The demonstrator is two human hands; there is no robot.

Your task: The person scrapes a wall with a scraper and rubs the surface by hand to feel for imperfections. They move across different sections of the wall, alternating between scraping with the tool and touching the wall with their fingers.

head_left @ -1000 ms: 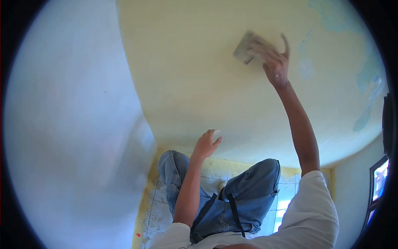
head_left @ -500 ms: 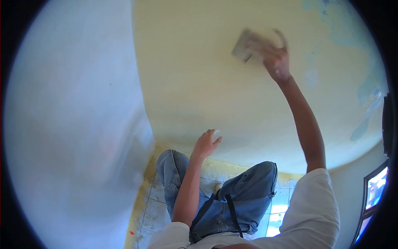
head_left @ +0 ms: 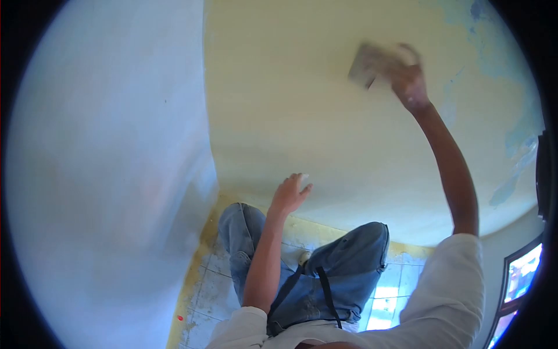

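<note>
My right hand (head_left: 411,87) is raised high against the yellowish wall (head_left: 302,110), smeared by motion. Under its fingers is a flat grey-brown piece of sandpaper (head_left: 363,65), pressed to the wall, with one end curling up behind the knuckles. Lower down, my left hand (head_left: 288,195) hovers in front of the same wall above my knees, holding nothing. Its thumb stands apart from the loosely bent fingers, and a whitish patch shows at a fingertip.
A pale bluish-white wall (head_left: 116,174) meets the yellowish one in a corner at left. Blue-green patches (head_left: 511,168) mark the right side. My bent legs in jeans (head_left: 349,256) sit over dusty floor tiles (head_left: 218,262). Framed window panes (head_left: 523,270) are at lower right.
My right hand and the sandpaper show further right in the view, while the wall corner has also shifted right. My left hand stays nearly in place, fingers still apart.
</note>
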